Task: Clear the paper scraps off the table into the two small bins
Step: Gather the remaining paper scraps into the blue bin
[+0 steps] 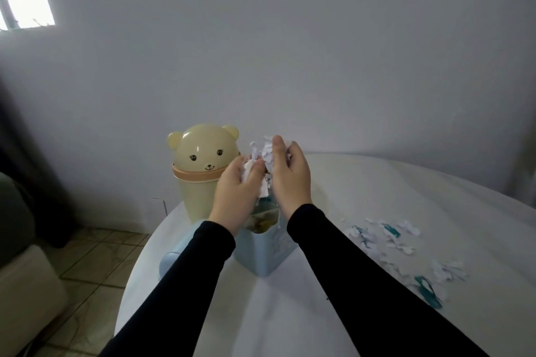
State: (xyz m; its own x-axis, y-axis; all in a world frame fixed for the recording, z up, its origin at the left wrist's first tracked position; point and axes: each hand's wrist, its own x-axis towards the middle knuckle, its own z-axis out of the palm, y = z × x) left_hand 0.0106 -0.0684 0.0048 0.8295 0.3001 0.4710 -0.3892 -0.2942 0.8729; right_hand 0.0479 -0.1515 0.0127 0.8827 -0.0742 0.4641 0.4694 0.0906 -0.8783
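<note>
My left hand (235, 193) and my right hand (290, 180) are cupped together around a bundle of white paper scraps (265, 153), held above the open light-blue bin (268, 252). That bin stands on the white round table (290, 313) and holds some scraps inside. Its blue lid (174, 259) lies beside it on the left, partly hidden by my left sleeve. A cream bear-shaped bin (200, 171) with its lid on stands behind, at the table's far left. More white and teal scraps (397, 249) lie scattered on the table to the right.
The table's left edge drops to a tiled floor (95, 264). A grey wall (290, 52) stands close behind the table. A dark piece of furniture sits at the far left.
</note>
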